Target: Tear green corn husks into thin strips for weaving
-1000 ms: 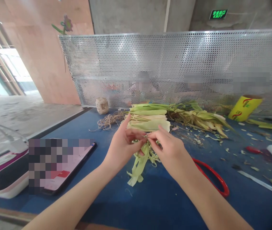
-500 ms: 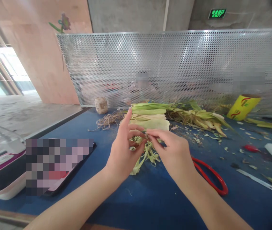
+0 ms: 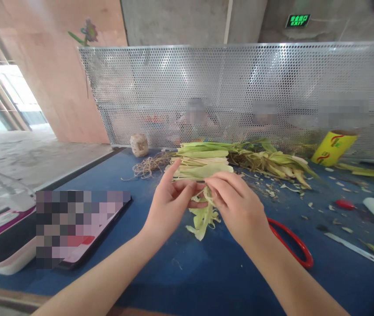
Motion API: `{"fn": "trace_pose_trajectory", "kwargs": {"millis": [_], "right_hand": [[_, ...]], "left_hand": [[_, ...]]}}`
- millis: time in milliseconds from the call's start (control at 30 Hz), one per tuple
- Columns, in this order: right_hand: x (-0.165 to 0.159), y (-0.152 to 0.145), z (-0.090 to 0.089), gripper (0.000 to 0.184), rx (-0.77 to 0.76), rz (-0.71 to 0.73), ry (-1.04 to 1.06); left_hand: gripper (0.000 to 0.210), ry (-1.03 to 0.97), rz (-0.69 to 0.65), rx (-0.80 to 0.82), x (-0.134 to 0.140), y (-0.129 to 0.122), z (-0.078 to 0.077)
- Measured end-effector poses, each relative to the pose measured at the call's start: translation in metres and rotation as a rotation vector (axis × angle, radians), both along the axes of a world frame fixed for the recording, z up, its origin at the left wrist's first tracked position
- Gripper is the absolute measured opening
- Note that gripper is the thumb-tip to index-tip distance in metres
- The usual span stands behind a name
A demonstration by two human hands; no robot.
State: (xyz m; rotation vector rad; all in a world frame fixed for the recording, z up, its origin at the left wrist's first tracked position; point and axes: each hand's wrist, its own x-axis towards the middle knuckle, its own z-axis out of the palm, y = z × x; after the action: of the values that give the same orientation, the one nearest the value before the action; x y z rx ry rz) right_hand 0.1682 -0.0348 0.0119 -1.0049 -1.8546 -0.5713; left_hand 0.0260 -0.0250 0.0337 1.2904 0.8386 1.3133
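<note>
In front of me a small bunch of pale green corn husk strips dangles between my hands, with curled ends hanging down. My right hand pinches its upper part between thumb and fingers. On the other side my left hand closes thumb and lower fingers around it, while the index finger points up. Just how the left fingertips grip it is partly hidden. Directly behind the hands lies a stack of flat corn husks. A red loop handle shows beside my right forearm, which covers the rest of it.
Loose twine and a pale lump sit back left, a tablet-like device nearer. Rightward are a husk heap, a yellow roll, a thin blade and scraps. A perforated metal panel borders the table; people are behind it.
My right hand has turned and brought the husk bunch up slightly, so more of it shows. My left fingers have curled further in, and its raised index finger has lowered a little.
</note>
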Motion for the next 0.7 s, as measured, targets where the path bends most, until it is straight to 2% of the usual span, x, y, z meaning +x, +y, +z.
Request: {"fn": "trace_pose_trajectory", "kwargs": {"millis": [133, 367, 700], "right_hand": [[0.0024, -0.0008, -0.0004, 0.025, 0.002, 0.068, -0.016], [-0.001, -0.0033, 0.0051, 0.022, 0.097, 0.104, -0.005], [-0.0054, -0.0057, 0.007, 0.017, 0.083, 0.194, 0.142]], "left_hand": [[0.069, 0.015, -0.045, -0.009, -0.0027, 0.0023, 0.0031], [0.079, -0.016, -0.064, 0.133, -0.0037, 0.0007, 0.0017], [0.084, 0.106, 0.028, 0.323, -0.0082, -0.0012, 0.0019]]}}
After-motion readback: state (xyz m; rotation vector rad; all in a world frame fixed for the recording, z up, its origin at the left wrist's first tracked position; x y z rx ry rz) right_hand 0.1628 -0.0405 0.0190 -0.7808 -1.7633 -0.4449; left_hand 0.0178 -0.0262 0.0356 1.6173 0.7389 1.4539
